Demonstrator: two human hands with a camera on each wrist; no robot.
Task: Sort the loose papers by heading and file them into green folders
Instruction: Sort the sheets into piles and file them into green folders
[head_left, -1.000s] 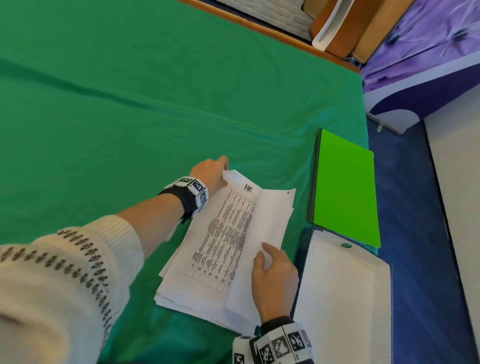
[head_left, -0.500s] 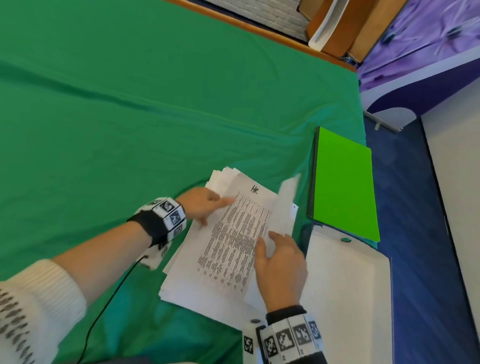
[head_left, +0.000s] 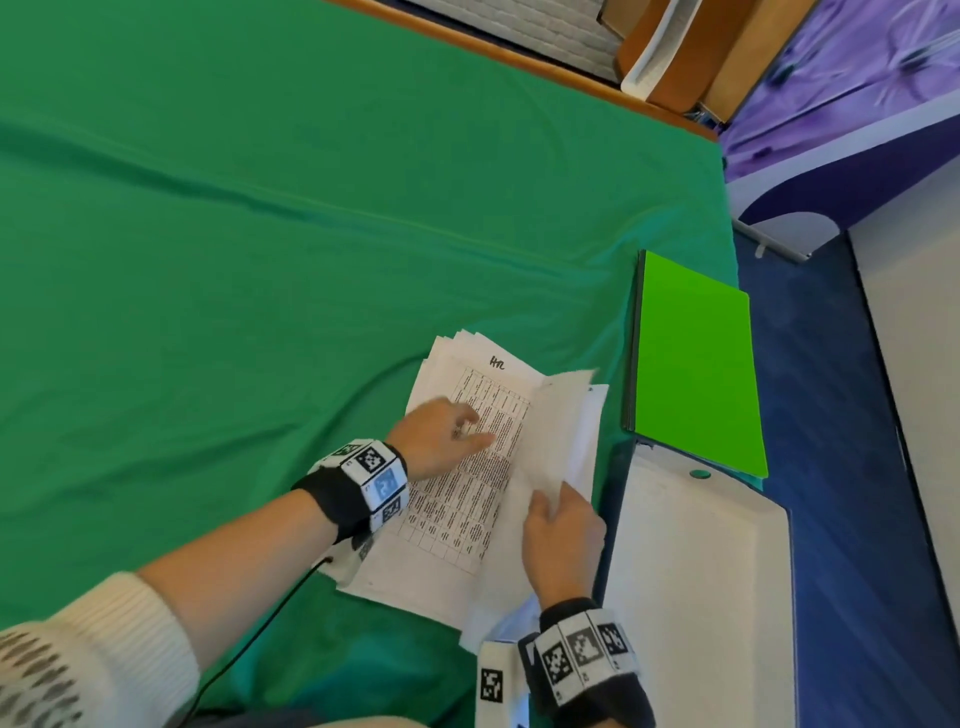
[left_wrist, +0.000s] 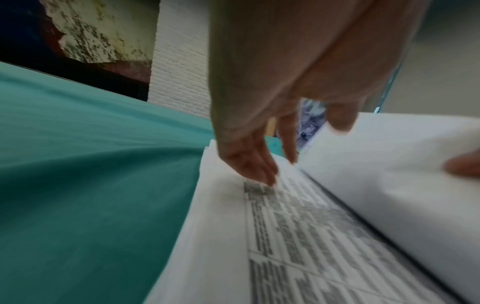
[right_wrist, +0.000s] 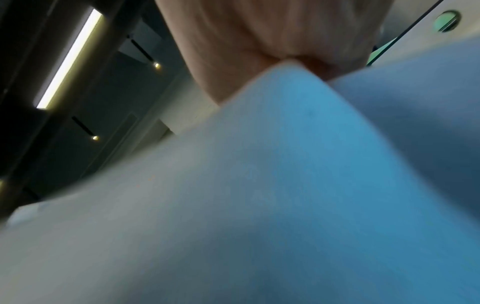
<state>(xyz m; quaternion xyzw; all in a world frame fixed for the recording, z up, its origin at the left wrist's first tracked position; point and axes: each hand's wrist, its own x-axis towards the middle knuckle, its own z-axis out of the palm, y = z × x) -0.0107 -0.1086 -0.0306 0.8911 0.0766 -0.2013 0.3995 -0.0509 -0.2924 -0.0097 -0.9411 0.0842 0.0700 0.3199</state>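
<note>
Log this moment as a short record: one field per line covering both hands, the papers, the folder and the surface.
left hand: fingers straight, resting on the printed sheet on top of the paper pile
right hand: grip on the lifted sheet, peeling it up toward the right
paper pile: loosely stacked on the cloth, top sheet a table with a handwritten heading
green folder: closed, flat, right of the pile, apart from it
white board: near side of the folder
surface: green cloth
filing: not yet started
</note>
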